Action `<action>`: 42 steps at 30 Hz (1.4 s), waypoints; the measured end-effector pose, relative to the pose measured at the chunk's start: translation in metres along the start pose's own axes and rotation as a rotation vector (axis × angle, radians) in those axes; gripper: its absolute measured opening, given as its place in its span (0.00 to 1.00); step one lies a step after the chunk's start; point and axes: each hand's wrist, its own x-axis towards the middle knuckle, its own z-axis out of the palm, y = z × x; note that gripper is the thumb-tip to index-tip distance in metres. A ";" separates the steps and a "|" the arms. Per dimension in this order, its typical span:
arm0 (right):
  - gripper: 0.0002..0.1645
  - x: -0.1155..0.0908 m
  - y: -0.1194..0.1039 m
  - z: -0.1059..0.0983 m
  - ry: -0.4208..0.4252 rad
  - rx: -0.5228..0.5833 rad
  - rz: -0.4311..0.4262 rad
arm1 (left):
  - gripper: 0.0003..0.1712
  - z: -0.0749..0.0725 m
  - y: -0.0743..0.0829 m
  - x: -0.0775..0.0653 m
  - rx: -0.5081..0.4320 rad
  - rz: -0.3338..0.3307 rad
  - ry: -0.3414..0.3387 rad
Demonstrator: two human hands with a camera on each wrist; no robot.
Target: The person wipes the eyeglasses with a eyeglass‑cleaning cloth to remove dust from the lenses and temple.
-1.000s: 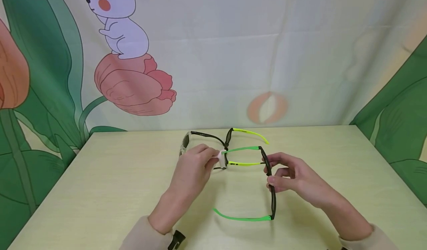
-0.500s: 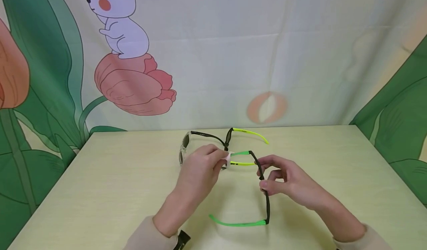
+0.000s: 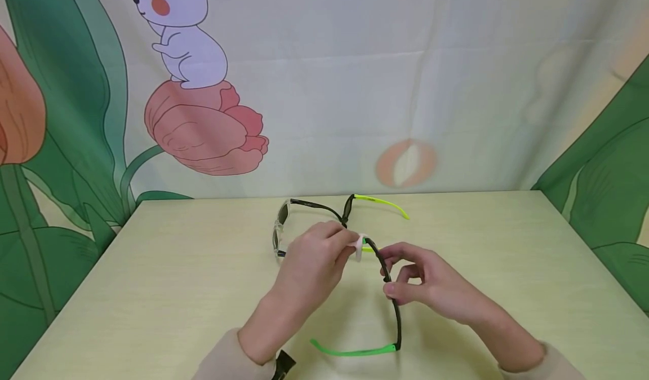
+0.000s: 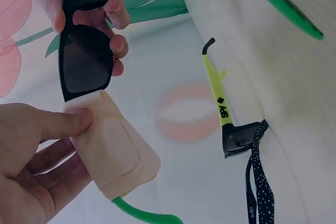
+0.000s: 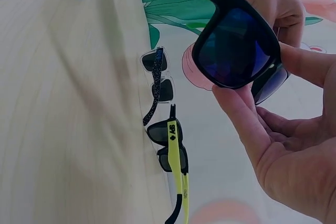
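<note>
A pair of black-framed sunglasses point(image 3: 397, 318) with green temples is held above the table. My right hand point(image 3: 431, 287) pinches the front at the middle, fingers behind and thumb on the near side; a dark bluish lens point(image 5: 236, 48) shows in the right wrist view. My left hand point(image 3: 314, 267) pinches a thin white folded cloth point(image 4: 121, 150) round the far temple, close to the hinge. Only the green tip point(image 4: 147, 213) of that temple sticks out below the cloth in the left wrist view. The near green temple point(image 3: 355, 352) points left, unfolded.
Behind my hands on the table point(image 3: 177, 290) lie sunglasses with yellow temples point(image 3: 380, 200) and, to their left, clear-framed sunglasses point(image 3: 282, 215) with black temples. A printed curtain point(image 3: 324, 98) hangs at the table's back edge.
The cloth has slid along the far green temple toward the hinge, covering most of it. My right hand has moved left and slightly nearer with the sunglasses; my left hand has shifted right.
</note>
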 end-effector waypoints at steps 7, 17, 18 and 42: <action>0.26 -0.001 0.000 0.001 -0.002 -0.018 -0.025 | 0.08 0.000 -0.001 -0.002 -0.009 -0.011 -0.017; 0.29 -0.002 0.001 -0.004 0.033 0.001 -0.019 | 0.10 -0.002 -0.008 -0.006 -0.025 -0.049 -0.022; 0.29 -0.003 0.001 -0.005 0.037 0.003 -0.018 | 0.10 -0.002 -0.009 -0.007 -0.029 -0.050 -0.018; 0.24 -0.012 -0.001 -0.030 0.124 0.017 -0.026 | 0.11 -0.002 -0.033 -0.019 -0.032 -0.123 -0.012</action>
